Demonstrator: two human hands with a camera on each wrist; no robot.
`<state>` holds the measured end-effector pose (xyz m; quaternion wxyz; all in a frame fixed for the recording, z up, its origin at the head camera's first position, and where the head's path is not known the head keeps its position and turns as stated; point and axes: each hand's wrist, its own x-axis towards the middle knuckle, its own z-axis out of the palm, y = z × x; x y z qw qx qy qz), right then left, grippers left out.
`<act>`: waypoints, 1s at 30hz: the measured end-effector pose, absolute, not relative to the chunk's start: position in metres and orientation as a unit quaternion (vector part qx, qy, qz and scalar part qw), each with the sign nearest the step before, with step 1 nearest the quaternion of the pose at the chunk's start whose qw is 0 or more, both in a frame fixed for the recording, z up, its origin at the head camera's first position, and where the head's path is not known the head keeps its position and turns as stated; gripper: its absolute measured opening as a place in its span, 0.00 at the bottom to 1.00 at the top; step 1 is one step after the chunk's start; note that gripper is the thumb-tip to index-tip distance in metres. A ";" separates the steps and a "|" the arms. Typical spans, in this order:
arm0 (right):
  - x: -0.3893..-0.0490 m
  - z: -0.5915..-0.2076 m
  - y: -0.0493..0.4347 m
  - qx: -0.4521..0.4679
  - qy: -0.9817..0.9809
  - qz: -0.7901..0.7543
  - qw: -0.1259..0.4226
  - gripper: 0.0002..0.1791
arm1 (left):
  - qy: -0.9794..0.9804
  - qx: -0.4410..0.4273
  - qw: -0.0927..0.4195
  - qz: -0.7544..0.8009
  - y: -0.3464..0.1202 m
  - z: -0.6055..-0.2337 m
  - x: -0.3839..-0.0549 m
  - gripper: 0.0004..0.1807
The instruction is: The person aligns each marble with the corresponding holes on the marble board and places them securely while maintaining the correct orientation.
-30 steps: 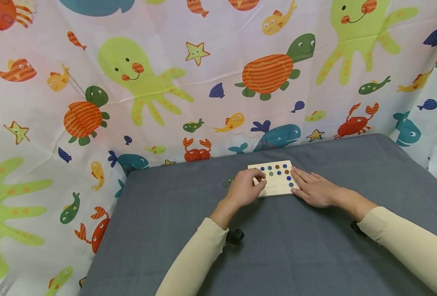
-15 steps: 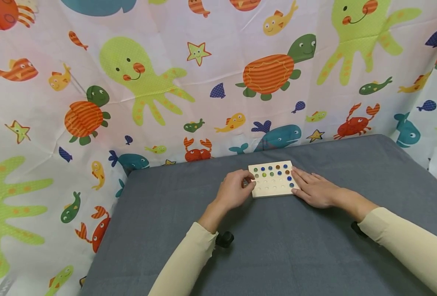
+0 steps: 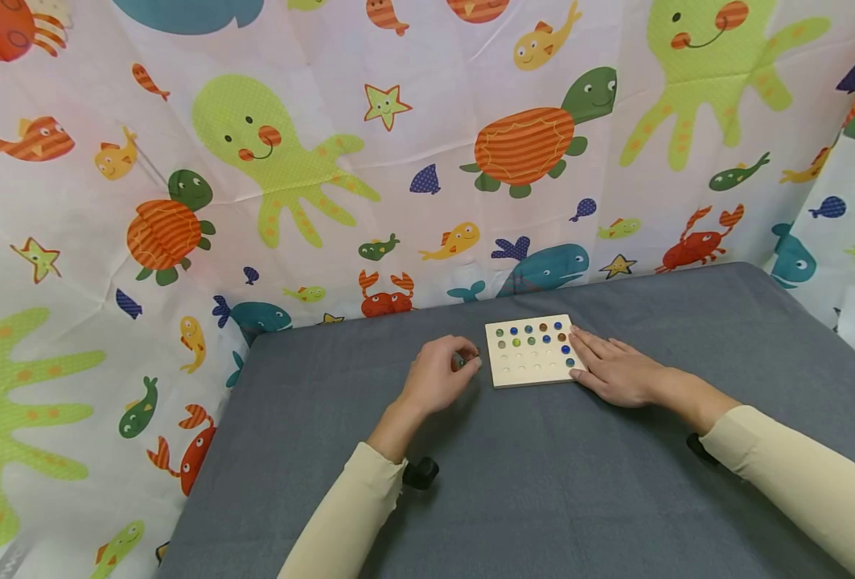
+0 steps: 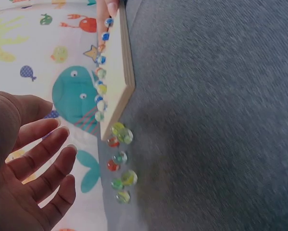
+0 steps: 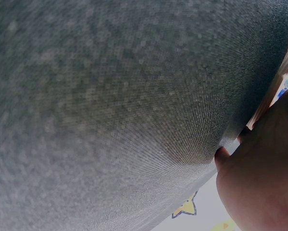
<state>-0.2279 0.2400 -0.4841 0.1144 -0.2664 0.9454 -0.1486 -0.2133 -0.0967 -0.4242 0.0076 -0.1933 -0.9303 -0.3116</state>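
A pale wooden board (image 3: 543, 359) with rows of round hollows lies on the grey cloth. Blue, green, yellow and amber marbles sit in its two far rows, and two blue marbles (image 3: 568, 356) stand down its right side. My left hand (image 3: 437, 374) hovers just left of the board, fingers loosely bent and nothing between them in the left wrist view. Beside the board's left end, loose yellow, green and red marbles (image 4: 129, 178) lie near those fingers, mostly hidden from the head view. My right hand (image 3: 618, 374) rests with extended fingers on the board's right edge.
Grey cloth (image 3: 543, 482) covers the table. A white curtain with printed sea animals (image 3: 427, 145) hangs right behind the table and along its sides. A black wrist camera (image 3: 421, 473) sticks out below the left cuff.
My left hand has moved left, from over the board to beside it above the loose marbles. The board's left hollows came into view. My right hand has stayed on the board's edge.
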 end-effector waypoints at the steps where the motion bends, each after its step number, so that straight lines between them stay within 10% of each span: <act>1: -0.228 -0.484 0.240 -0.267 0.945 -0.148 0.114 0.41 | -0.930 -0.191 0.007 -0.313 -0.099 -0.425 -0.213 0.10; 30: -0.227 -0.482 0.242 -0.270 0.943 -0.154 0.118 0.45 | -0.939 -0.148 -0.008 -0.309 -0.145 -0.452 -0.213 0.13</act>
